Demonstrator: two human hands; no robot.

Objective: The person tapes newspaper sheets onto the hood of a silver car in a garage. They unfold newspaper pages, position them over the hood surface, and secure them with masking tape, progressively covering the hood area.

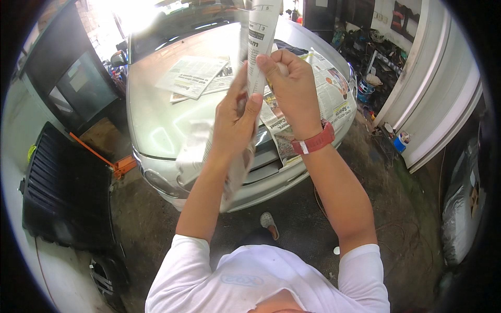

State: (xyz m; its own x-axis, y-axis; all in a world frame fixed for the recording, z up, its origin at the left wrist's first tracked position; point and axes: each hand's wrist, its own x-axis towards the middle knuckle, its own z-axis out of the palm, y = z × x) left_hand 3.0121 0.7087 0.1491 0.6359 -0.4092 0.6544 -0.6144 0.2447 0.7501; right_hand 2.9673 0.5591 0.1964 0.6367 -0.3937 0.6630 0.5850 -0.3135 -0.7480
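Both of my hands are raised over the front of a pale silver car (162,125), gripping a newspaper sheet (262,26) that stands upright between them. My left hand (236,119) is closed round the sheet lower down, and its loose part hangs blurred below the wrist. Higher and to the right, my right hand (295,86) pinches the sheet's edge, thumb against the paper. Something pale shows inside its curled fingers, too hidden to name. A stack of folded newspapers (194,77) lies on the bonnet to the left. Spread newspaper pages (334,86) cover the bonnet's right side and reach toward the grille.
An orange metal tool (124,166) stands on the floor left of the bumper, near a large black ribbed panel (68,193). At the right are a blue bucket (365,89), a white folding door (433,88) and a plastic-wrapped object (462,208).
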